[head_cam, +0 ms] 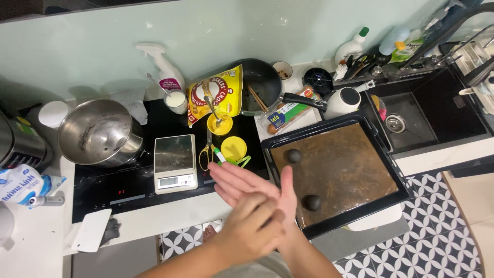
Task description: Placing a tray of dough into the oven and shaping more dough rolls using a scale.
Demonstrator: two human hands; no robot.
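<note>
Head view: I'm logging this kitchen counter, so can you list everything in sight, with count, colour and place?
Baking tray: one, black, brown liner, counter right.
Dough balls: two, dark, on the liner.
Kitchen scale: one, white, on the black cooktop.
Steel bowl: one, silver, cooktop left.
Flour bag: one, yellow, behind the scale.
Frying pan: one, dark, rear centre.
Spray bottle: one, white, by the wall.
Sink: one, black, right.
Left hand: over the right palm.
Right hand: flat, fingers out.
</note>
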